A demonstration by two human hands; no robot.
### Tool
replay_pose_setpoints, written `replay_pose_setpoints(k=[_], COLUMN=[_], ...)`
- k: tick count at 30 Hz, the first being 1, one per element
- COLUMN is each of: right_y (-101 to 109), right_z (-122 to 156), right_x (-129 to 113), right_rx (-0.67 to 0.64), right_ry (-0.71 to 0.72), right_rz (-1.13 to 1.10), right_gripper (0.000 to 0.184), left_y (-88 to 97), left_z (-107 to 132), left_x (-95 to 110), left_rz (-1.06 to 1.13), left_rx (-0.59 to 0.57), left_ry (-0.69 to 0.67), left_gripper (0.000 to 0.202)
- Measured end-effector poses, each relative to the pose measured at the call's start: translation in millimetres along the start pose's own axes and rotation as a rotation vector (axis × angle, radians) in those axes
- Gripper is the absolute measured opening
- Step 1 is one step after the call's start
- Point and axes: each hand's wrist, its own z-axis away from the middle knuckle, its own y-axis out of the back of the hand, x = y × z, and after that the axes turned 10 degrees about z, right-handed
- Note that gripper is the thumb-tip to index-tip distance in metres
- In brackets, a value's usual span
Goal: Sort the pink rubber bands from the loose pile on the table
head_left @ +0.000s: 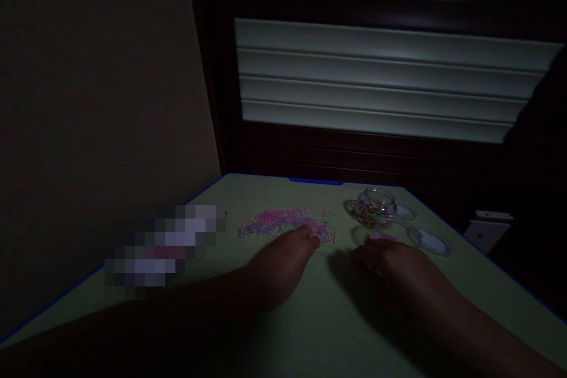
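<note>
A loose pile of thin pink, purple and multicoloured strands (283, 223), which look like small rubber bands, is spread on the pale green table (301, 319). My left hand (286, 260) is at the near right edge of this pile, fingers drawn together; whatever they pinch is hidden. To its right, my right hand (394, 263) is low over the table with fingers curled in, and their contents cannot be made out. Just behind it stands a clear jar (390, 227) with something pink inside, partly covered by the hand. Farther back, another clear round jar (375, 207) holds coloured loops.
Two clear round lids, a nearer lid (434, 242) and a farther lid (404, 211), lie beside the jars. A blurred-out pale item (166, 251) lies at the left. A white object (487, 230) is beyond the right edge. A wall (110, 82) borders the table's left side. Light is dim.
</note>
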Motion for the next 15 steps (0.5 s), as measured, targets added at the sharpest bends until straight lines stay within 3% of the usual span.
replay_pose_setpoints(k=[9, 15], right_y=[-1.0, -4.4], right_z=[1.5, 0.7], right_x=[0.4, 1.4], right_rx=[-0.005, -0.001], right_ry=[-0.001, -0.008], right_rz=[0.003, 0.001], right_gripper=[0.017, 0.018], left_y=[-2.9, -7.4], left_z=[1.2, 2.6], left_x=[1.8, 4.0], left_rz=[-0.150, -0.168], left_rx=[-0.035, -0.030], left_ry=[-0.012, -0.013], left_gripper=[0.019, 0.031])
